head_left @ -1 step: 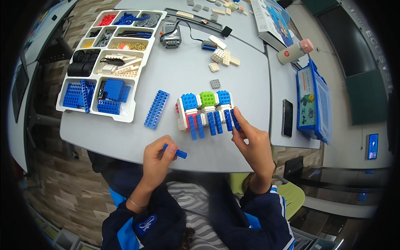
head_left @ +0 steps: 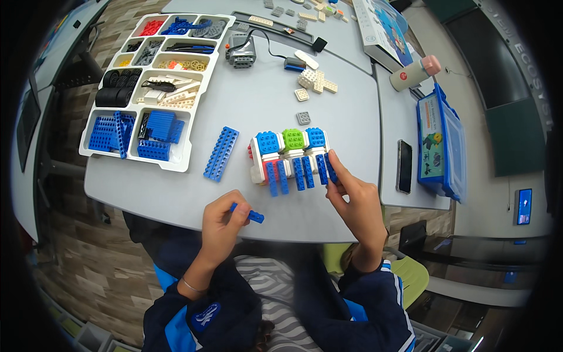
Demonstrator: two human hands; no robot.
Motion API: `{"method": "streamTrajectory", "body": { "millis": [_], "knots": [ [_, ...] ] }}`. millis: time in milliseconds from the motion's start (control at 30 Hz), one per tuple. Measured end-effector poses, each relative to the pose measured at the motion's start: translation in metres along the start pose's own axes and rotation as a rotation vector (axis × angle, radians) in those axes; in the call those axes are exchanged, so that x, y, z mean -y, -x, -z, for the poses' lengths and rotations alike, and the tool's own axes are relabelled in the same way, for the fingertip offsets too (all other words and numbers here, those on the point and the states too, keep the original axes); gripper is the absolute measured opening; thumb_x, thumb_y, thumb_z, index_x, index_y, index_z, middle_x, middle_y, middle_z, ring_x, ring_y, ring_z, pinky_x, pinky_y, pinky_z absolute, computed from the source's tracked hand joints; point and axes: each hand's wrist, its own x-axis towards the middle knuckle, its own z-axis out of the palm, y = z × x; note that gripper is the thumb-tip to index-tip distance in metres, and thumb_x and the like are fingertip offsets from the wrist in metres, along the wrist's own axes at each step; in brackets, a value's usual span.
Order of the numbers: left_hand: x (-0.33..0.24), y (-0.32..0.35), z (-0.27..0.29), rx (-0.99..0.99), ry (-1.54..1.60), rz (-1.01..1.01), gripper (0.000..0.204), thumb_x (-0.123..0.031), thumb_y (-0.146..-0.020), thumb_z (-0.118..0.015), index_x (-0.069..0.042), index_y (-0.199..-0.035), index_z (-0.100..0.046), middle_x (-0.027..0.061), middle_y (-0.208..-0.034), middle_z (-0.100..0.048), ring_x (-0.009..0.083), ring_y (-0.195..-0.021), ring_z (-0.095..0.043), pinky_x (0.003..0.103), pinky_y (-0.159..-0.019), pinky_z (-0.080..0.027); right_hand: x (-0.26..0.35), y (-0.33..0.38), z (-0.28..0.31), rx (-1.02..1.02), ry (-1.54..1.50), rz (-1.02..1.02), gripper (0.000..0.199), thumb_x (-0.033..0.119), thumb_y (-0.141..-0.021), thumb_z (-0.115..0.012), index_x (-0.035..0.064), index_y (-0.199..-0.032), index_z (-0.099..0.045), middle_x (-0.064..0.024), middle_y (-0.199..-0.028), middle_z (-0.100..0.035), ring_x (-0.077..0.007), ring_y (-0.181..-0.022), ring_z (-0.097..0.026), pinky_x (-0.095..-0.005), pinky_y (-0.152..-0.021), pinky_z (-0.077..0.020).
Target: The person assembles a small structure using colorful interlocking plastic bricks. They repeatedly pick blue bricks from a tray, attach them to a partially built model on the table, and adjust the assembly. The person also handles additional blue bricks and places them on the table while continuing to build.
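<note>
A brick model with blue and green blocks on top of white and red parts sits on the table in front of me. Several blue beams project from its near side. My right hand pinches the rightmost blue beam between thumb and fingers, at the model's right end. Near the table's front edge, my left hand is closed around a short blue beam; part of that beam is hidden by the fingers. Left of the model lies a wide blue studded brick strip.
A white sorting tray of parts stands at the left. Behind the model are a small grey brick, white bricks and a grey battery box with a cable. To the right are a phone, a bottle and a blue bin.
</note>
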Motion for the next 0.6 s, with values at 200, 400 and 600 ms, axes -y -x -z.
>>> {"method": "streamTrajectory", "body": {
  "millis": [200, 400, 600],
  "knots": [
    [0.0, -0.001, 0.003, 0.01, -0.006, 0.015, 0.028, -0.016, -0.102, -0.061, 0.001, -0.08, -0.058, 0.003, -0.074, -0.052, 0.0086, -0.069, -0.047, 0.026, -0.064, -0.037, 0.003, 0.001, -0.007, -0.014, 0.047, 0.001, 0.067, -0.005, -0.087, -0.069, 0.0081, -0.15, -0.052, -0.0161, -0.085, -0.074, -0.022, -0.072, -0.076, -0.032, -0.069, -0.0594],
    [0.001, -0.003, 0.002, 0.027, -0.034, 0.003, 0.029, -0.017, -0.102, -0.062, 0.001, -0.079, -0.058, 0.0029, -0.073, -0.052, 0.0088, -0.068, -0.047, 0.026, -0.064, -0.037, -0.004, 0.002, -0.019, -0.15, 0.112, 0.137, 0.067, -0.001, -0.084, -0.069, 0.0032, -0.148, -0.052, -0.0134, -0.075, -0.069, -0.0277, -0.058, -0.067, -0.037, -0.055, -0.0514],
    [0.003, -0.006, 0.0, 0.022, -0.063, -0.019, 0.029, -0.017, -0.103, -0.061, 0.0, -0.079, -0.058, 0.002, -0.072, -0.052, 0.0069, -0.067, -0.047, 0.024, -0.063, -0.036, -0.006, 0.002, -0.017, -0.168, 0.154, 0.156, 0.069, 0.0, -0.083, -0.071, 0.0068, -0.148, -0.053, -0.0096, -0.074, -0.07, -0.0243, -0.059, -0.068, -0.0337, -0.056, -0.0519]
  ]
}}
